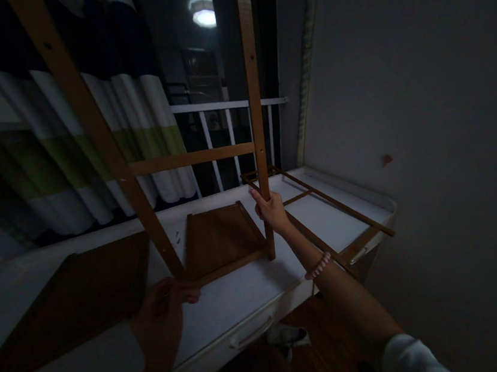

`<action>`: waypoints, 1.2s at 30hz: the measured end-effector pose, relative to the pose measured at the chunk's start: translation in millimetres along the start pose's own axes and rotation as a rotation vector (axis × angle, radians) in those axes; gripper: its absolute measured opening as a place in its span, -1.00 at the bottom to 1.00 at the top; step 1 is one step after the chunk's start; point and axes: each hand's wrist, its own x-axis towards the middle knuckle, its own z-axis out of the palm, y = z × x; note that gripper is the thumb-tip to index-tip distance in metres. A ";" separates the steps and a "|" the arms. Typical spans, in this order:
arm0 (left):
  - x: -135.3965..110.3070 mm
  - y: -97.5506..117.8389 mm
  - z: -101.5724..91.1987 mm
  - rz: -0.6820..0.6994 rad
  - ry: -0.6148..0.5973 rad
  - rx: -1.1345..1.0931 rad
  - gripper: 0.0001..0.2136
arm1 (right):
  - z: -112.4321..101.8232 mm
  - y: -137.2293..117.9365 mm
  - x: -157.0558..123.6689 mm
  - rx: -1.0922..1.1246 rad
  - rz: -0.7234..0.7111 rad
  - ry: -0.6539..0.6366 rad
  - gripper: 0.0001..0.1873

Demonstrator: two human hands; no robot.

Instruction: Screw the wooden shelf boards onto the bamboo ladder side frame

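Observation:
A tall wooden ladder-like frame (191,158) stands upright on a white table (244,298), with a brown shelf board (218,238) fitted at its base. My right hand (270,210) is wrapped around the frame's right upright, low down. My left hand (165,317) is near the foot of the left upright, its fingers pinched together; what they hold is too dark to make out. A bead bracelet (318,266) sits on my right wrist.
A second wooden frame (323,207) lies flat on the table's right end. A dark brown board (76,297) lies on the left. Striped curtains (132,122) and a white railing (227,128) stand behind. A grey wall (423,98) is close on the right.

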 end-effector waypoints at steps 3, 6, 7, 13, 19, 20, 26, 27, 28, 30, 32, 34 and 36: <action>-14.6 3.9 10.8 -0.126 -0.082 -0.060 -0.84 | 4.6 -2.5 -7.7 -0.039 -0.019 0.027 -0.54; -21.3 9.0 22.6 -0.150 -0.165 -0.154 -0.81 | 7.7 -8.4 -15.2 -0.062 -0.031 0.042 -0.54; -20.9 12.5 26.5 -0.142 -0.187 -0.184 -0.80 | 8.2 -10.9 -17.7 -0.063 -0.031 0.037 -0.54; 7.0 53.1 53.9 -0.034 -0.227 -0.288 -0.74 | 2.1 -20.6 -25.9 0.006 0.009 -0.223 -0.58; 32.7 80.1 84.2 0.107 -0.138 -0.380 -0.76 | -13.5 -19.9 -16.2 0.092 -0.136 -0.540 -0.63; 33.1 81.3 88.2 0.118 -0.140 -0.381 -0.76 | -16.0 -20.1 -14.8 0.111 -0.171 -0.575 -0.62; 25.9 81.7 108.3 0.178 -0.169 -0.259 -0.73 | -28.4 -18.1 -14.4 0.122 -0.295 -0.700 -0.51; 25.7 82.1 111.0 0.192 -0.167 -0.228 -0.73 | -29.4 -17.2 -14.9 0.106 -0.303 -0.697 -0.50; 26.2 83.0 113.5 0.204 -0.159 -0.205 -0.73 | -30.2 -16.6 -15.4 0.091 -0.310 -0.692 -0.48; 28.5 85.7 117.6 0.205 -0.144 -0.194 -0.74 | -31.8 -16.4 -15.7 0.073 -0.317 -0.692 -0.46; 31.3 89.0 121.0 0.181 -0.153 -0.238 -0.76 | -34.8 -16.9 -15.4 0.076 -0.319 -0.711 -0.46; 33.2 91.8 123.8 0.154 -0.180 -0.305 -0.78 | -40.2 -14.9 -15.1 0.080 -0.293 -0.726 -0.47; 33.5 93.4 125.8 0.133 -0.207 -0.342 -0.78 | -46.7 -5.7 -16.1 0.064 -0.185 -0.702 -0.51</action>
